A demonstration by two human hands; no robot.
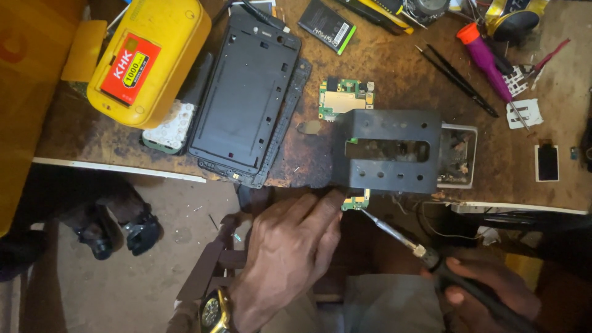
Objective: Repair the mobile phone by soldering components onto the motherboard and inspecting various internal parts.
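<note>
While the left hand lies palm down with fingers extended, its fingertips pressing a small green circuit board at the bench's front edge, the right hand grips a soldering iron whose tip touches that board; just above stands a black metal bracket, with a dark phone frame and yellow container farther left

Small green circuit board under soldering-iron tip

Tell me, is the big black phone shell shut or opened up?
Opened up. The black phone shell lies flat without its cover, bare inside showing, beside a separate circuit board.
</note>
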